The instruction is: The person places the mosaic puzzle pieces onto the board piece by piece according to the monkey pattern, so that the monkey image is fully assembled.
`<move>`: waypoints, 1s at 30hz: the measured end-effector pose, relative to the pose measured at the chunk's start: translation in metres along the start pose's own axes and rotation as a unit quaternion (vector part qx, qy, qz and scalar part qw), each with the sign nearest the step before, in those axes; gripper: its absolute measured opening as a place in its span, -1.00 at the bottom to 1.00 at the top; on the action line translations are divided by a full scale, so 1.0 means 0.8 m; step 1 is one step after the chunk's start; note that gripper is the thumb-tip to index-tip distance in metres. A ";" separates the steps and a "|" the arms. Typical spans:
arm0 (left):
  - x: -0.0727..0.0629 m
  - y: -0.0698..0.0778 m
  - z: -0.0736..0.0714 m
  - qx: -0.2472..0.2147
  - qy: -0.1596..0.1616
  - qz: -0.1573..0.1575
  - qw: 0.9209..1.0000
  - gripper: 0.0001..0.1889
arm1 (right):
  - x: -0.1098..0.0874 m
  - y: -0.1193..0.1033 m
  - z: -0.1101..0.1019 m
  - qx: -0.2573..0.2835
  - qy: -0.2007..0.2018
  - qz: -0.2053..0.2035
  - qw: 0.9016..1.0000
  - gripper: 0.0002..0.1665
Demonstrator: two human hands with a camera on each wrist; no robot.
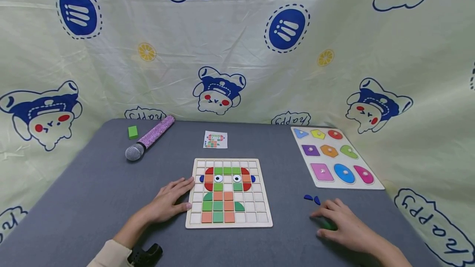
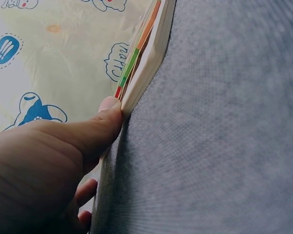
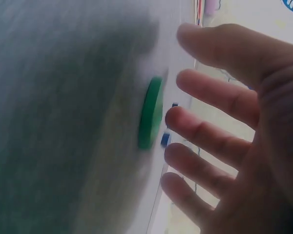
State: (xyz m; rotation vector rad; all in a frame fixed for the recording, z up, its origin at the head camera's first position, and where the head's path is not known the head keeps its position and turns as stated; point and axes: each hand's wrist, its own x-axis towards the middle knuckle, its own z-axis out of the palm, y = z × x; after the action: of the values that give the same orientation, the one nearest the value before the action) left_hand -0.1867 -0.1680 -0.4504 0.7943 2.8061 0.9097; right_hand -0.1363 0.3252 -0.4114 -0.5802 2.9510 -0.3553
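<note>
My left hand [image 1: 168, 201] rests at the left edge of a white grid board [image 1: 252, 217], its thumb on the rim in the left wrist view. Red, orange, green and blue tiles form a figure with two eye tiles on the board. At the right, my right hand [image 1: 343, 223] hovers with fingers spread over a green piece [image 3: 151, 114]. A gap shows between the fingers and that piece in the right wrist view. Just beyond the right fingertips lie two small dark blue pieces, one [image 1: 308, 197] left of the other [image 1: 316, 200].
A small picture card [image 1: 215, 139] lies behind the board. At the back left are a purple glitter microphone [image 1: 152, 137] and a green cube [image 1: 132, 132]. A shape puzzle board [image 1: 315, 179] stands at the back right. A black object [image 1: 146, 254] is by the left wrist.
</note>
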 end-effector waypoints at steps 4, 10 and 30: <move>0.000 0.000 0.000 0.000 0.000 0.000 1.000 -0.32 | -0.005 0.008 0.000 0.000 -0.018 0.026 0.999 -0.60; 0.000 0.000 0.000 0.002 0.003 0.003 1.000 -0.33 | -0.011 0.017 -0.003 0.005 -0.028 0.035 0.999 -0.67; -0.001 0.007 -0.003 -0.001 0.003 -0.004 1.000 -0.34 | -0.022 0.037 0.002 -0.024 0.005 0.046 0.999 -0.73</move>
State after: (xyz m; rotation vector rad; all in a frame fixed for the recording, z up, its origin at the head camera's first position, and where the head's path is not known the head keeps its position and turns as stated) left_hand -0.1840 -0.1659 -0.4449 0.7804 2.8115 0.9142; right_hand -0.1301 0.3583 -0.4189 -0.4480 2.9914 -0.2787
